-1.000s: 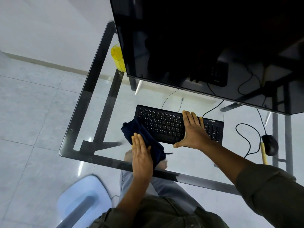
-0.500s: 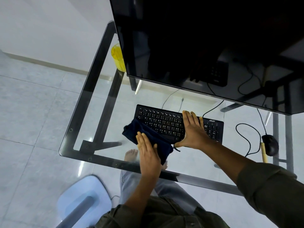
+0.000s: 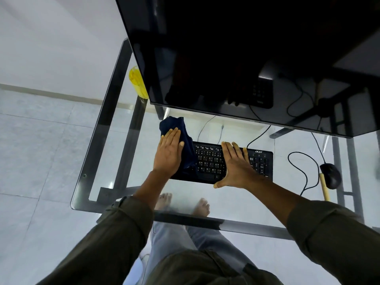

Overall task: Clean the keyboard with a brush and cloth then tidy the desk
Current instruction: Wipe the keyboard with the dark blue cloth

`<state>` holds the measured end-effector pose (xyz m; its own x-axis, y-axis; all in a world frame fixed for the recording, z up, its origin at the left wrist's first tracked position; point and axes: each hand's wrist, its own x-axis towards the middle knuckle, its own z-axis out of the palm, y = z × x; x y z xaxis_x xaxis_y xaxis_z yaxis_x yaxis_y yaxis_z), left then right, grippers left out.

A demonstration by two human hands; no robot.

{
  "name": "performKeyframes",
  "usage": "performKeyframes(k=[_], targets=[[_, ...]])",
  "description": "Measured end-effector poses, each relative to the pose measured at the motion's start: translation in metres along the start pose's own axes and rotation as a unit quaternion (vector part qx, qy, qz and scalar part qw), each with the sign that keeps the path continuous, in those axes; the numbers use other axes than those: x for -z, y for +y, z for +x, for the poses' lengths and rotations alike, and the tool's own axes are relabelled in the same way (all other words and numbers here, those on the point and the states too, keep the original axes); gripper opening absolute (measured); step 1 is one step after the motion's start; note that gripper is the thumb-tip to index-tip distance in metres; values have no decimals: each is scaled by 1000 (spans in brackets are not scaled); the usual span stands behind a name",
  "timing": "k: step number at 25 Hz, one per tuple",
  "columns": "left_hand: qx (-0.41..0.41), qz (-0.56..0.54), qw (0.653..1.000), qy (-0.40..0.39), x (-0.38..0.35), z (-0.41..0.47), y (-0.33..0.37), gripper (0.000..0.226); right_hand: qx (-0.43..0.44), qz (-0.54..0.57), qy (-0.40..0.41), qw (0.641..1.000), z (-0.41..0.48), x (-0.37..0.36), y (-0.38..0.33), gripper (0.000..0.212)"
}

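A black keyboard [image 3: 211,161] lies on the glass desk [image 3: 102,140] in front of the monitor. My left hand [image 3: 169,153] presses flat on a dark blue cloth [image 3: 181,132] that covers the keyboard's left end and spreads onto the glass beyond it. My right hand [image 3: 236,165] lies flat, fingers together, on the keyboard's right-middle keys, thumb out over its front edge. A wooden brush handle [image 3: 324,188] shows at the right, beside the mouse.
A large dark monitor [image 3: 246,58] overhangs the back of the desk. A black wired mouse [image 3: 330,175] sits at the right with its cable looped. A yellow cup [image 3: 137,82] stands at the back left. My bare feet show through the glass.
My left hand has slid the cloth from the desk's front, left of the keyboard, up onto the keyboard's left end. My right hand stays on the keys. The camera has leaned forward.
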<state>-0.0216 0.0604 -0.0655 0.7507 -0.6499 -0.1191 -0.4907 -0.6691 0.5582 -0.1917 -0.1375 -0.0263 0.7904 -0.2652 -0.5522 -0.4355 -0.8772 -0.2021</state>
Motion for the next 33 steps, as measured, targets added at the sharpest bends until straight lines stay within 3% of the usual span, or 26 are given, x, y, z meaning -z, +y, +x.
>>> performKeyframes(k=[4,8,13,17,19,21,23,24,26,28,30,33], targets=[[38,-61,996,45,-19,-75,4,54,-4,7,4,1000,0,0,0,154],[50,-49,997,33,-33,-133,4,60,0,6,13,1000,1,-1,1,154],[56,-22,998,11,-16,-67,3,57,3,7,17,1000,2,-4,2,154],[9,37,999,-27,-2,-19,11,58,15,49,10,999,0,0,3,150],[22,48,999,-9,1,-25,8,63,2,120,37,992,-8,4,11,140],[52,44,998,14,1,-42,6,65,-98,194,130,967,-27,-2,29,124],[75,49,995,31,0,-50,-2,61,-250,265,219,905,-46,-22,47,86],[72,55,995,41,-1,-49,-3,59,-300,301,224,877,-52,-29,53,65],[56,66,995,57,-8,-45,5,56,-311,340,197,865,-61,-39,58,35],[12,70,997,23,-13,-45,13,55,-281,334,185,880,-62,-42,42,28],[-106,61,990,-76,-80,-34,98,51,-345,355,218,841,-92,-53,99,28],[-161,87,980,-76,-109,-37,151,48,-296,369,205,857,-90,-55,94,40]])
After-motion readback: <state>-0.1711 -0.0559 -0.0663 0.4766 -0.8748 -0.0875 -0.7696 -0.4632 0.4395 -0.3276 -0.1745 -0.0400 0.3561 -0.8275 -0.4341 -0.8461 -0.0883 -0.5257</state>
